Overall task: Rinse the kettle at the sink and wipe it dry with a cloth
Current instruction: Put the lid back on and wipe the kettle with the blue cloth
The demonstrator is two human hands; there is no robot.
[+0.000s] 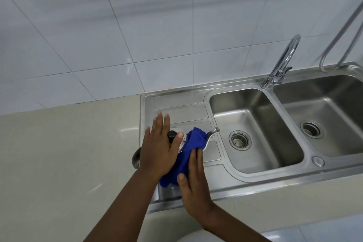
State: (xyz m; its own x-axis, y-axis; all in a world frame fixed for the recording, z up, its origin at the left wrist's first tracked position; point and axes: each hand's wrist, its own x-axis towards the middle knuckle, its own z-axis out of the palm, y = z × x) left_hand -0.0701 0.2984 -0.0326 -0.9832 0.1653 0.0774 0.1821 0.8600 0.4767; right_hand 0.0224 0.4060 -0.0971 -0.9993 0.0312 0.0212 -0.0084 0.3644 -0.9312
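A steel kettle (181, 142) with a black lid knob stands on the sink's draining board (184, 113), mostly hidden under my hands. Its spout points right toward the left basin and its handle sticks out at the left. My left hand (158, 145) lies flat on the kettle's lid, fingers spread. A blue cloth (193, 141) is draped over the kettle's right side. My right hand (193, 180) presses the cloth against the kettle's near side.
A double steel sink: left basin (255, 124) and right basin (324, 108), each with a drain strainer. A chrome tap (282, 61) stands behind them, with no water running. A metal hose (341, 27) hangs at the far right. Beige counter (68, 153) lies left; tiled wall behind.
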